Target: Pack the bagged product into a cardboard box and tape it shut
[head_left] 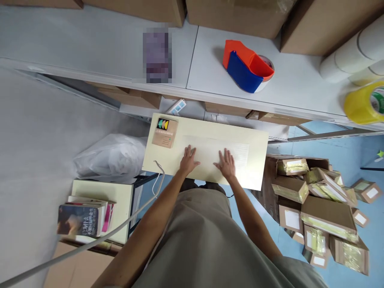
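Observation:
My left hand [188, 160] and my right hand [225, 163] both lie flat, fingers spread, on a pale sheet or flat bag [210, 154] on a small cream table [258, 140]. Neither hand holds anything. A small brown book [165, 133] with green, yellow and black shapes on its cover sits at the table's far left corner, apart from my left hand.
A grey shelf [294, 80] beyond carries a red and blue tape dispenser [246, 66], tape rolls [364, 102] and cardboard boxes. An open box of taped parcels [318, 204] stands at right. A white plastic bag [111, 158] and stacked books [82, 218] are at left.

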Demonstrator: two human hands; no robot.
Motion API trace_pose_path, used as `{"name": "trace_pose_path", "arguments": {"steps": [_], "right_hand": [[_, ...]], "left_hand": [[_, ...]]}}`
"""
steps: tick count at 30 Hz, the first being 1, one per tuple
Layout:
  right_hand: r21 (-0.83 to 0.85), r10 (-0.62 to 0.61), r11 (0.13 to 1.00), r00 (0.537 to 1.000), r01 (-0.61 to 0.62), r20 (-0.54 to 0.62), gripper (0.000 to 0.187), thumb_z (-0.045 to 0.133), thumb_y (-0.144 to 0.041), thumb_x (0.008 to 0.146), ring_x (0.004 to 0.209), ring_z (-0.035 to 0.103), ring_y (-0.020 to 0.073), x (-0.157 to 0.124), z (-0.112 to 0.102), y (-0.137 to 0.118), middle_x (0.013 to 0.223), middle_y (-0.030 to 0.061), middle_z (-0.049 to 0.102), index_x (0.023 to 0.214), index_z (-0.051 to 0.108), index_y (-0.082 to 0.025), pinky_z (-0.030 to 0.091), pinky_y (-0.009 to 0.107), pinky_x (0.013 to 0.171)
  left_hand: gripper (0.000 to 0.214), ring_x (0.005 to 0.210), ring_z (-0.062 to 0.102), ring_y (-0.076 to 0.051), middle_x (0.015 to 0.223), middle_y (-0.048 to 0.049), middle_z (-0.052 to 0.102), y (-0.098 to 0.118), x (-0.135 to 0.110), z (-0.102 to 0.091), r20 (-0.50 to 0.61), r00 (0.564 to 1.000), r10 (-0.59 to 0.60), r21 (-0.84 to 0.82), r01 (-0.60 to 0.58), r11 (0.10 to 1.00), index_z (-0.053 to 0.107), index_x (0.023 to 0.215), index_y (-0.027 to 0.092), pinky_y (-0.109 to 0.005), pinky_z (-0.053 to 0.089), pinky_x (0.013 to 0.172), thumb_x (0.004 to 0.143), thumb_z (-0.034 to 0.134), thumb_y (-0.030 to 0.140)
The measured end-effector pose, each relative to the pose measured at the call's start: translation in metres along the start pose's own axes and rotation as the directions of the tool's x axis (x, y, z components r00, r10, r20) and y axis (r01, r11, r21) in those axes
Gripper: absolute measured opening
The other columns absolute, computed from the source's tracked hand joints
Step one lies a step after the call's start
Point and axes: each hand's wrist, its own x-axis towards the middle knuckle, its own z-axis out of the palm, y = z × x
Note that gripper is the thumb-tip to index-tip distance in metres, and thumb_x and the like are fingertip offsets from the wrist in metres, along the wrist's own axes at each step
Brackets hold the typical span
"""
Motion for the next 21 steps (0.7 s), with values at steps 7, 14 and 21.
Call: {"name": "trace_pose_path", "arguments": {"steps": [7,14,21], "right_hand": [[-0.164,0.106,0.981,0.994,-0.107,-0.015,0.088,0.040,-0.072,0.110,0.174,0.011,0.0344,-0.028,-0.023,0.069,0.186,0.0159,0.006,0.179,0.025,-0.019,0.021,0.055,0.138],[-0.025,0.233,0.971,0.969,-0.236,-0.085,0.100,0.048,-0.078,0.105,0.173,0.014,0.0403,-0.016,-0.018,0.019,0.185,0.0214,0.013,0.178,0.022,-0.014,0.027,0.062,0.135],[0.288,-0.033,0.956,0.996,0.056,-0.084,0.083,0.055,-0.065,0.108,0.172,0.022,0.0348,0.038,0.010,-0.142,0.183,0.0143,0.029,0.176,0.034,-0.021,0.036,0.059,0.134]], "left_hand": [[0.095,0.171,0.013,-0.048,0.183,-0.0270,0.019,-0.004,0.002,-0.006,-0.020,0.999,0.033,-0.052,-0.034,0.998,0.044,0.165,0.014,-0.062,0.033,0.133,0.083,0.090,0.027],[0.058,0.157,0.048,-0.037,0.165,-0.0195,0.053,-0.019,0.007,-0.042,-0.107,0.994,0.009,-0.257,-0.037,0.966,0.064,0.148,0.017,-0.051,0.043,0.130,0.091,0.064,0.007],[0.058,0.139,0.062,-0.032,0.144,-0.0150,0.064,-0.125,0.002,-0.124,-0.372,0.910,-0.186,-0.340,0.053,0.939,0.068,0.139,0.022,-0.045,0.056,0.117,0.086,0.055,0.001]]}}
